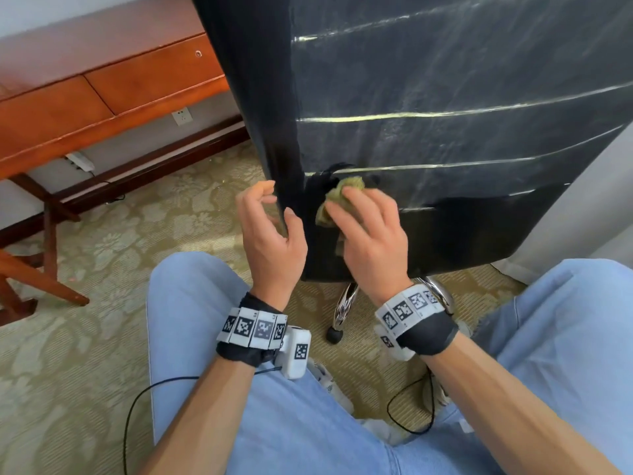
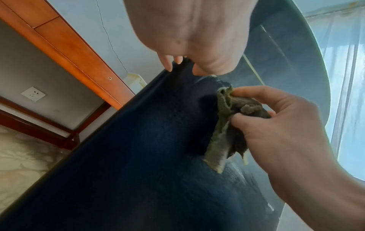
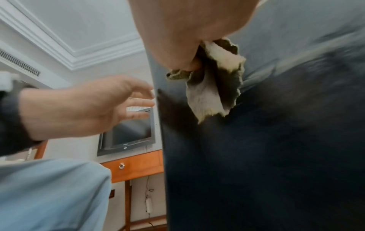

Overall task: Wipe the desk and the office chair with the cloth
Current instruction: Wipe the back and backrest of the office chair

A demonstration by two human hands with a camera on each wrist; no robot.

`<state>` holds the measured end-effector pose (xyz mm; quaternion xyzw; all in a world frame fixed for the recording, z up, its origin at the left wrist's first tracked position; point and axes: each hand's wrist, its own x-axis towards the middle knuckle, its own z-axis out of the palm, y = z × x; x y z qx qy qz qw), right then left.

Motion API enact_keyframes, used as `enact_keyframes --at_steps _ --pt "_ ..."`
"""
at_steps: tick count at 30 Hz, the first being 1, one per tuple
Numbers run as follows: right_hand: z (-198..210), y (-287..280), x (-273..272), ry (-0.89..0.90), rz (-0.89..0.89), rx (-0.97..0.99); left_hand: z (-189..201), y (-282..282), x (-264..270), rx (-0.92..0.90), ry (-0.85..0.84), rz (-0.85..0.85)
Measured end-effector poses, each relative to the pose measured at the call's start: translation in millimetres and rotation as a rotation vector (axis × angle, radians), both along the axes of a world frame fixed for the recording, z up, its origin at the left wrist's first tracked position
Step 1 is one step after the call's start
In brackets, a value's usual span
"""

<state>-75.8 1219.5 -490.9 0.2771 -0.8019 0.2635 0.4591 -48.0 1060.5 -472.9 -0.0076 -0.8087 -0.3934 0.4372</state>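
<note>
- Behind the tall black leather back of the office chair (image 1: 445,132), seen from the head, the right hand (image 1: 371,234) bunches a crumpled olive-green cloth (image 1: 342,193) against the lower left of the backrest, fingers curled round it. The left hand (image 1: 270,234) hovers at the chair's left edge, fingers loosely bent, holding nothing. The reddish-brown wooden desk (image 1: 102,90) stands well apart, to the left.
- From the left wrist, the cloth (image 2: 223,125) presses on the dark panel, pinched between thumb and fingers; the left fingertips (image 2: 168,62) sit just beside the edge.
- From the right wrist, blurred, the cloth (image 3: 217,78) hangs from the grip.
- The chair-wiping step is in hand, I judge; next calls for sweeping across the dusty streaked bands, the left hand steadying the edge.
</note>
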Motion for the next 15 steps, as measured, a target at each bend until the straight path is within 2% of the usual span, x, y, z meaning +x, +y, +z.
enact_keyframes --at_steps 3,6,8,10,12,15 --pt "1 15 -13 0.043 -0.053 0.015 1 6 -2 0.001 -0.011 0.000" --pt "-34 25 -16 0.050 -0.060 0.191 2 12 -4 0.004 -0.018 0.007" --pt "-60 28 -12 -0.004 -0.049 0.314 1 14 -6 0.014 -0.029 0.019" --pt "-72 29 -7 -0.086 -0.015 0.351 1 15 -5 0.024 -0.043 0.032" --pt "-59 26 -3 -0.111 0.021 0.293 0 17 -4 0.029 -0.051 0.041" --pt "-13 22 0 0.031 0.016 0.087 2 19 -4 0.030 -0.048 0.052"
